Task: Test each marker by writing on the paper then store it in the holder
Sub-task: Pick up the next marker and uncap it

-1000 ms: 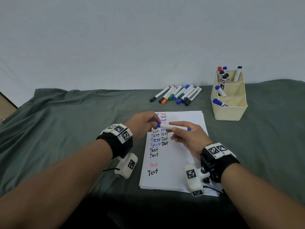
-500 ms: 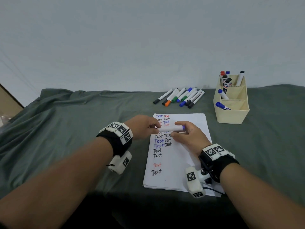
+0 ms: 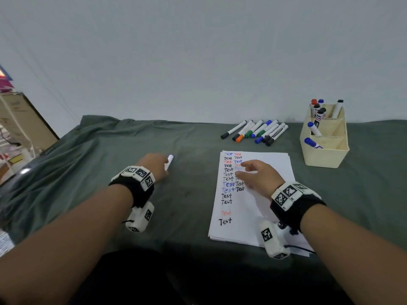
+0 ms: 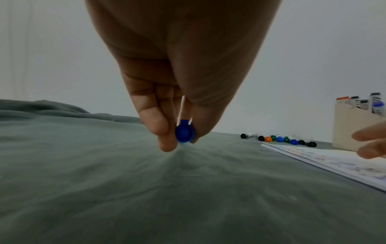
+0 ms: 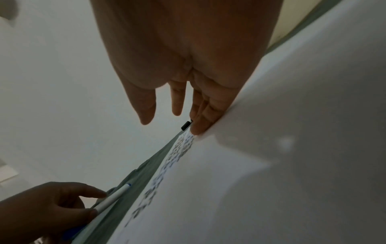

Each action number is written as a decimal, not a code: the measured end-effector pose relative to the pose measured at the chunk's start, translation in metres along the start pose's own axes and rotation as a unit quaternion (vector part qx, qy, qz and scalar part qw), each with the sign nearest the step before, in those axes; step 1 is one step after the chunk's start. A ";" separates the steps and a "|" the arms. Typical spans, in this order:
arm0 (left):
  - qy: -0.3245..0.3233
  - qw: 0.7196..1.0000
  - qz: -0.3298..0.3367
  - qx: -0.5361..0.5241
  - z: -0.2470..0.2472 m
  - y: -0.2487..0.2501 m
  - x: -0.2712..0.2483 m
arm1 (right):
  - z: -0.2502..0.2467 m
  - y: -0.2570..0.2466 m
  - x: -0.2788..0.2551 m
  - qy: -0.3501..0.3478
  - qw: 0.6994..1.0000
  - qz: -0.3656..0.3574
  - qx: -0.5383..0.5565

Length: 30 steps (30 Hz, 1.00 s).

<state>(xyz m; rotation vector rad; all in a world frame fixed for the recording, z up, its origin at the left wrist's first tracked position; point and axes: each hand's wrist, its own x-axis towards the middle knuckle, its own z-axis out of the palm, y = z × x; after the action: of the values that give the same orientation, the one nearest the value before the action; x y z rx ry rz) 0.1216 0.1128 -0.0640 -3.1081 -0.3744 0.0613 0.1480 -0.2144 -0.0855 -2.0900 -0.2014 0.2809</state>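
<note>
White, blue-ended marker pinched in left hand fingers; right hand loosely spread, empty.

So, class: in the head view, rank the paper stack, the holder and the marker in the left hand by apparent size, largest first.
1. paper stack
2. holder
3. marker, only partly visible in the left hand, so its full size is unsure.

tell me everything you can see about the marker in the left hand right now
The marker is a slim white barrel, plastic by the look of it, with a round blue end that faces the left wrist camera. The left hand pinches it between thumb and fingers, over the green cloth to the left of the paper. It is tilted, blue end pointing away from the person. The hand hides its other end. Nothing else touches it.
</note>
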 end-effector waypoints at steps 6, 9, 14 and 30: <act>-0.028 0.997 -0.028 -0.073 0.018 -0.006 0.003 | -0.016 -0.009 0.000 -0.022 0.985 -0.035 -0.168; -0.025 0.992 -0.048 -0.111 0.022 -0.011 0.005 | -0.031 -0.009 0.002 -0.043 0.962 -0.042 -0.265; -0.034 0.992 -0.061 -0.108 0.024 -0.023 0.008 | -0.052 -0.002 0.005 -0.059 0.930 -0.020 -0.362; -0.069 0.993 -0.073 -0.057 0.020 -0.025 0.008 | -0.067 0.017 0.009 -0.084 0.891 -0.003 -0.447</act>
<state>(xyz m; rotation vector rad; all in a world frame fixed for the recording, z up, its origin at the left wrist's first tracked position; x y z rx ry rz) 0.1225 0.1392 -0.0836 -3.1859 -0.6300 0.2634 0.1763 -0.2758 -0.0687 -2.9790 -0.5164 0.4173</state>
